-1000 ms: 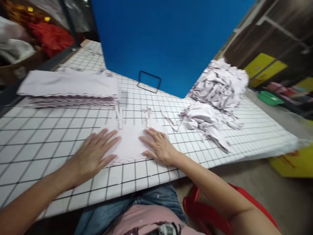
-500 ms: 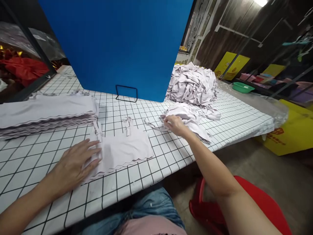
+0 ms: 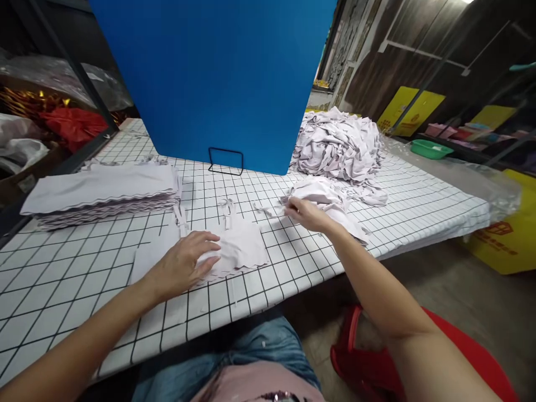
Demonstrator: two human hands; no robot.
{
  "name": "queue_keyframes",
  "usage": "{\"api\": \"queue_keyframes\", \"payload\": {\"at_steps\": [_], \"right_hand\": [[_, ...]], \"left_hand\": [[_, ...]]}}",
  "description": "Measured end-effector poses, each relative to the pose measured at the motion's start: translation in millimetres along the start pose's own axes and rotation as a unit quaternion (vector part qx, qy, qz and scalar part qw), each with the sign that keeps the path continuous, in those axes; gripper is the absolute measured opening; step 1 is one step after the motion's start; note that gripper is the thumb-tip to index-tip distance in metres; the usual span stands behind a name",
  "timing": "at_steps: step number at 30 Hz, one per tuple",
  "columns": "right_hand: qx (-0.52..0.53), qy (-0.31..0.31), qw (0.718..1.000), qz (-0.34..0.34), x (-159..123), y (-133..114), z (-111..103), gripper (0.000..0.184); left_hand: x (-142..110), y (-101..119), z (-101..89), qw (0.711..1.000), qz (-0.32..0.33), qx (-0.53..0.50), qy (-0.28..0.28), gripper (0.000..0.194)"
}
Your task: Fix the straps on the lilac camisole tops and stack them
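My left hand, fingers apart, rests over a flat pale pinkish-grey strappy top on the table. The top's two thin straps point away from me, and its wavy hem faces me. My right hand is at the near left side of a small loose heap of the same pale tops. Its fingers are pinched on a pale top from that heap, near a loose strap. The fingertips are partly hidden by the hand.
A neat stack of pale tops lies at the left on the checked tablecloth. A large tangled pile stands at the back right. A blue board with a black wire stand rises ahead. A red stool is below right.
My left hand has slid right across the flat top, from its left end toward its middle. My right hand stays at the small heap with its fingers curled tighter. The view has shifted slightly left.
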State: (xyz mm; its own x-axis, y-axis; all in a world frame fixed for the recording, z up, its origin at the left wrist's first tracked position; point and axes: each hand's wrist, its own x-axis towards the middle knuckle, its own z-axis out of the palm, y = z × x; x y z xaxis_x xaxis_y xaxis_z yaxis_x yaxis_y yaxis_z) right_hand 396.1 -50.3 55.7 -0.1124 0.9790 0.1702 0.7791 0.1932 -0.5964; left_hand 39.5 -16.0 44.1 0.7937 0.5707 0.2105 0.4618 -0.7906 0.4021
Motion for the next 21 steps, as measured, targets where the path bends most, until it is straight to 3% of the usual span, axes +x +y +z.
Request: {"api": "queue_keyframes", "payload": {"at_steps": [2, 4, 7, 10, 12, 15, 21], "right_hand": [[0.146, 0.019, 0.988, -0.054, 7, -40, -12, 0.019], [0.263, 0.041, 0.956, -0.122, 20, -88, -26, 0.020], [0.355, 0.097, 0.912, -0.184, 41, -154, -40, 0.025], [0.415, 0.142, 0.874, -0.209, 60, -188, -43, 0.021], [0.431, 0.155, 0.865, -0.207, 71, -190, -40, 0.018], [0.412, 0.177, 0.877, -0.173, 82, -163, -31, 0.027], [0.385, 0.190, 0.903, -0.025, 70, -67, 11, 0.036]], "left_hand": [[5, 6, -2.7, 0.998, -0.043, -0.042, -0.015, 0.041], [16, 17, -3.9, 0.990, -0.085, -0.108, -0.019, 0.048], [34, 40, -3.2, 0.963, -0.104, -0.247, -0.012, 0.066], [45, 61, -2.8, 0.920, -0.111, -0.375, -0.025, 0.059], [44, 68, -4.6, 0.882, -0.138, -0.448, -0.036, 0.049], [30, 66, -13.9, 0.833, -0.186, -0.519, -0.032, 0.043], [-14, 26, -39.8, 0.836, -0.256, -0.485, -0.018, 0.045]]}}
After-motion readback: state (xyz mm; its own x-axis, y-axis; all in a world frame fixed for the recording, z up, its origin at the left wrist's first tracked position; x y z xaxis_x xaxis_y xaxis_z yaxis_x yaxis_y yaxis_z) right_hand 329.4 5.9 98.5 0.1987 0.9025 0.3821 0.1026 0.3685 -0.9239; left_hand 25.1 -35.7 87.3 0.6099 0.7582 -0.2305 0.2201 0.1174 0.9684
